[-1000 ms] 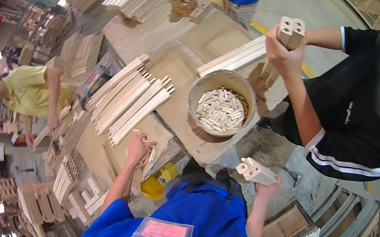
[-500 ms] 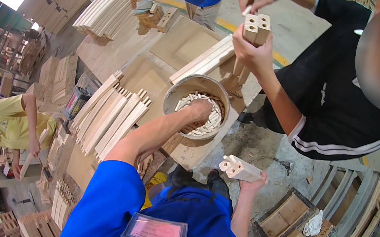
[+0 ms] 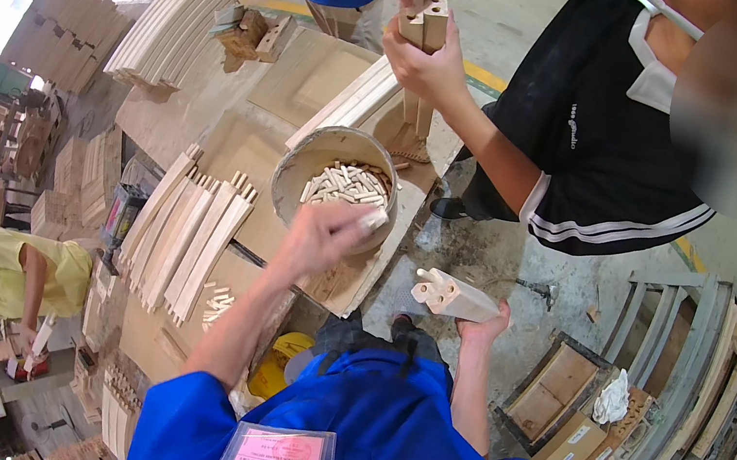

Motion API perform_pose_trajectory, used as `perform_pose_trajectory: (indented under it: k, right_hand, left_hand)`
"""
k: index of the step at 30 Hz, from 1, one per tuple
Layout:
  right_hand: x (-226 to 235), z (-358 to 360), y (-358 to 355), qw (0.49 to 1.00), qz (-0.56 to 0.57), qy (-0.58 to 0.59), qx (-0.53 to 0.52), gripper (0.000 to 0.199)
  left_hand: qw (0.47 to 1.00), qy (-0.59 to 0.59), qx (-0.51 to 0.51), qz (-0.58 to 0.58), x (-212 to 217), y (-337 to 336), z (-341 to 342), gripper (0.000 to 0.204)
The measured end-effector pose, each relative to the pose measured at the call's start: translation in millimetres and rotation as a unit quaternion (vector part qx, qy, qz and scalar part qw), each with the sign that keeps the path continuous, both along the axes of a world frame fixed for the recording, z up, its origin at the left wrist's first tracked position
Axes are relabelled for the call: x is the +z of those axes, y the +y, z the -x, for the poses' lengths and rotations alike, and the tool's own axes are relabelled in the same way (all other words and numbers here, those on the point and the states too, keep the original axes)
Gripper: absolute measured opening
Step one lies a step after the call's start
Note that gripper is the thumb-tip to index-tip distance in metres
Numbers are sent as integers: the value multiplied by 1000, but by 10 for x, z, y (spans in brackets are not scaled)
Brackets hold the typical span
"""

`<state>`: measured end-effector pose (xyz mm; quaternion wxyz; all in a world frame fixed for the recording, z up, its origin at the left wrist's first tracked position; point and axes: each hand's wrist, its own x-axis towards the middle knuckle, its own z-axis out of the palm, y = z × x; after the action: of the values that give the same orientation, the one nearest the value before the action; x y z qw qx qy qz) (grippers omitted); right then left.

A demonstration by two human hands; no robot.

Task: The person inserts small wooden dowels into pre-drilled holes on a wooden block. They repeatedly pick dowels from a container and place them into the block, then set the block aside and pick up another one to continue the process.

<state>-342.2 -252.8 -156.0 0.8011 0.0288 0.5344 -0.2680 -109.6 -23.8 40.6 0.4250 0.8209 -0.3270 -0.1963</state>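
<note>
My left hand [image 3: 322, 240] is above the near rim of a round bucket [image 3: 283, 178], its fingers closed on what looks like one or more pale wooden dowels [image 3: 374, 219]. Inside the bucket lies a heap of short wooden dowels [image 3: 345, 185]. To the right, past the table edge, my right hand [image 3: 483, 323] grips a bundle of square wooden legs [image 3: 464, 300] from the far end. Round holes show in the bundle's end faces, and a dowel sticks out of one of them. My right fingers are partly hidden behind the wood.
A row of wooden strips with dowelled ends [image 3: 189, 243] lies left of the bucket. Across the table a co-worker's hands [image 3: 428, 58] hold similar holed legs. A metal rack [image 3: 658, 380] and cardboard box [image 3: 567, 454] stand at right. Another person in yellow [image 3: 26, 273] works at left.
My left hand has come up out of the dowel heap toward me, fingers closed on dowels. My right hand still holds the legs. The view has shifted, and the co-worker's hands have moved.
</note>
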Motion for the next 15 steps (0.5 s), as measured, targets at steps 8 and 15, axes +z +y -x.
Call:
perform_pose_trajectory:
  k: [8,15]
  right_hand:
    - [5,-126,-97,998,-3,-26,64,59]
    - [38,-306,-61,995,0,-1,95,59]
  left_hand:
    - [996,-49,-66,-20,-134,48,935,18]
    - [988,-67,-133,-37,-261,199,838,20]
